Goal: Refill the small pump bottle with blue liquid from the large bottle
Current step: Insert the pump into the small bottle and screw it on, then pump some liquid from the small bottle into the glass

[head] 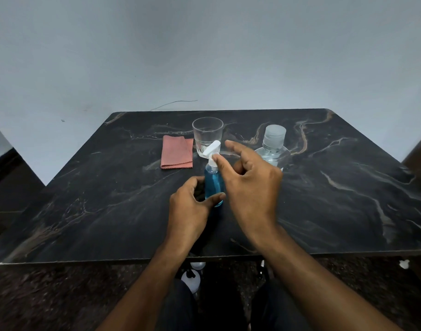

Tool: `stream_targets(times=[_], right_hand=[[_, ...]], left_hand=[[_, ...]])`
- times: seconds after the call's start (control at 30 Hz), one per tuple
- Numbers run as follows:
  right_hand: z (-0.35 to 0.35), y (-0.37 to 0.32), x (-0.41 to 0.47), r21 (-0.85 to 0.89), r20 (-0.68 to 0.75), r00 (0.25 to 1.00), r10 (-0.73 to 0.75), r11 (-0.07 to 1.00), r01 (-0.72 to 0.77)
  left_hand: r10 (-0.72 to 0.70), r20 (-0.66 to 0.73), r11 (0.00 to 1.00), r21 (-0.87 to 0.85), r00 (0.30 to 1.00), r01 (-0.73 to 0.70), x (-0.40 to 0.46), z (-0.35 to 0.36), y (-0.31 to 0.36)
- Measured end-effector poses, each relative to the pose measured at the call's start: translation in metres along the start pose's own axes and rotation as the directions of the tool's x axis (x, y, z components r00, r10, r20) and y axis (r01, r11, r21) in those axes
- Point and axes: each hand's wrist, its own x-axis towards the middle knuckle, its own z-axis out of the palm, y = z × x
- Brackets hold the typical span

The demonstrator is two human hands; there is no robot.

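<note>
1. Nearest the camera, two bare forearms reached forward over the near edge of a dark marbled table (pixel 109 211).
2. The left hand (pixel 190 206) lay low on the table with its fingers curled round the base of the small pump bottle (pixel 213 185), the thumb crossing the bottle's front near the bottom.
3. The small pump bottle stood upright between the two hands, near the middle of the table, its clear body showing blue liquid almost up to the neck.
4. The right hand (pixel 250 185) hovered higher and just to the right; one fingertip touched the neck of the white pump head (pixel 213 149), while the other fingers were spread loosely, gripping nothing that could be seen.
5. The right hand hid part of the large bottle (pixel 274 146), which stood behind it to the right, clear-bodied with a pale cap on top; how much liquid it held could not be told.
6. Just behind the pump head stood one empty drinking glass (pixel 207 134).
7. Left of the glass, almost touching it, lay one folded pink cloth (pixel 177 152).
8. In all: two bottles, one glass, one cloth, two hands.
9. Beyond the table rose a plain pale wall (pixel 204 56).
</note>
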Motion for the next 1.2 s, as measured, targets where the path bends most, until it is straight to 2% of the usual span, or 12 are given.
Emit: stream_targets(times=[0.13, 0.2, 0.3, 0.37, 0.43, 0.53, 0.83, 1.07, 1.2], right_hand=[[-0.028, -0.008, 0.014, -0.105, -0.038, 0.968, -0.248, 0.964, 0.243], [-0.046, -0.008, 0.026, -0.200, -0.028, 0.959, -0.281, 0.942, 0.270], [-0.070, 0.001, 0.045, -0.265, -0.007, 0.993, -0.118, 0.958, 0.112], [-0.081, 0.009, 0.055, -0.311, 0.118, 0.990, 0.072, 0.950, -0.032], [-0.085, 0.016, 0.060, -0.354, 0.300, 0.920, 0.254, 0.925, -0.140], [-0.082, 0.029, 0.057, -0.292, 0.461, 0.825, 0.325, 0.934, -0.205], [-0.070, 0.041, 0.046, -0.326, 0.377, 0.873, 0.309, 0.927, -0.188], [-0.058, 0.042, 0.036, -0.409, 0.256, 0.935, 0.245, 0.904, -0.124], [-0.057, 0.044, 0.053, -0.369, 0.241, 0.939, 0.246, 0.918, -0.146]], left_hand=[[0.006, 0.047, 1.000, 0.005, 0.999, -0.006, 0.004, 0.001, 0.002], [0.003, 0.078, 1.000, 0.014, 0.997, -0.005, 0.006, 0.001, 0.002], [0.013, 0.106, 1.000, 0.023, 0.994, -0.016, 0.008, 0.001, 0.003], [0.021, 0.105, 1.000, 0.020, 0.994, -0.024, 0.009, 0.000, 0.003], [0.017, 0.097, 1.000, 0.007, 0.995, -0.018, 0.009, -0.002, 0.003], [0.028, 0.072, 0.999, -0.017, 0.997, -0.027, 0.008, -0.004, 0.005], [0.056, 0.022, 0.998, -0.011, 0.998, -0.056, 0.008, -0.006, 0.010], [0.063, 0.055, 0.998, 0.008, 0.997, -0.063, 0.008, -0.004, 0.009], [0.052, 0.083, 0.999, -0.001, 0.995, -0.052, 0.009, -0.009, 0.007]])
